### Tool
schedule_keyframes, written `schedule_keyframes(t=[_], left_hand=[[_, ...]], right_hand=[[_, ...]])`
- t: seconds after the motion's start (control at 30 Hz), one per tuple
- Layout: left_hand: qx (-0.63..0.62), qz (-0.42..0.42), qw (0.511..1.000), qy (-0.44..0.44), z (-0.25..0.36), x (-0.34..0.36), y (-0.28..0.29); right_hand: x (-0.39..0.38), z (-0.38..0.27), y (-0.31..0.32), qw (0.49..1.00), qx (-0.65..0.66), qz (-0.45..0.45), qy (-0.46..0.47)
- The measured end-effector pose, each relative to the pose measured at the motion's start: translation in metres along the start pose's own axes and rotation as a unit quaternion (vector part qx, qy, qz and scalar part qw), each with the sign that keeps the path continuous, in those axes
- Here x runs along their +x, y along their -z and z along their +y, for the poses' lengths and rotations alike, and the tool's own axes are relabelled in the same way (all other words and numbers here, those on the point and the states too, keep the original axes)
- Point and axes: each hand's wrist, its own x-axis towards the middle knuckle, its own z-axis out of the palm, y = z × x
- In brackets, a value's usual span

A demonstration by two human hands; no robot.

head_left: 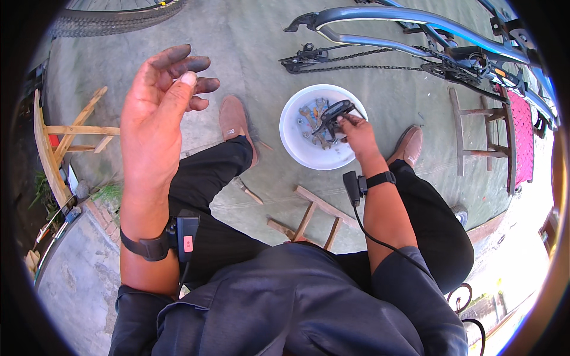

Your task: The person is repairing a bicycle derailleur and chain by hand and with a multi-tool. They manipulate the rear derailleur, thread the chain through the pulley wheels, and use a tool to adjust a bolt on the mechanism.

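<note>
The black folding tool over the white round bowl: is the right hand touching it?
Touching. The head view shows the right hand gripping the black folding tool over the white round bowl.

Light: bright daylight, even over the concrete floor [261,41].
Glare: blown-out white at four o'clock.
Shadows: soft, short, beneath the white bowl [297,148].
Distortion: fisheye bent the bicycle frame [386,18] at one o'clock; black vignette ringed the corners.
Focus: centre was sharp; rim smeared slightly.
</note>
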Motion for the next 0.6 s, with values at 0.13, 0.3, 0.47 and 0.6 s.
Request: schedule_keyframes(t=[0.13,0.3,0.47,0.6], left_hand=[[0.001,-0.006,1.0,-0.007,0.001,-0.002,-0.003],[0.005,-0.011,1.0,-0.009,0.0,-0.002,-0.004],[0.003,-0.014,1.0,-0.017,0.003,-0.002,-0.007],[-0.008,-0.001,1.0,-0.012,0.003,-0.003,-0.008]], right_hand=[[-0.001,-0.039,0.041,0.996,0.053,0.07,0.031],[0.0,-0.047,0.077,0.992,0.014,0.124,0.026],[0.002,-0.033,0.079,0.99,0.066,0.123,0.031],[0.001,-0.031,0.079,0.987,0.112,0.113,0.038]])
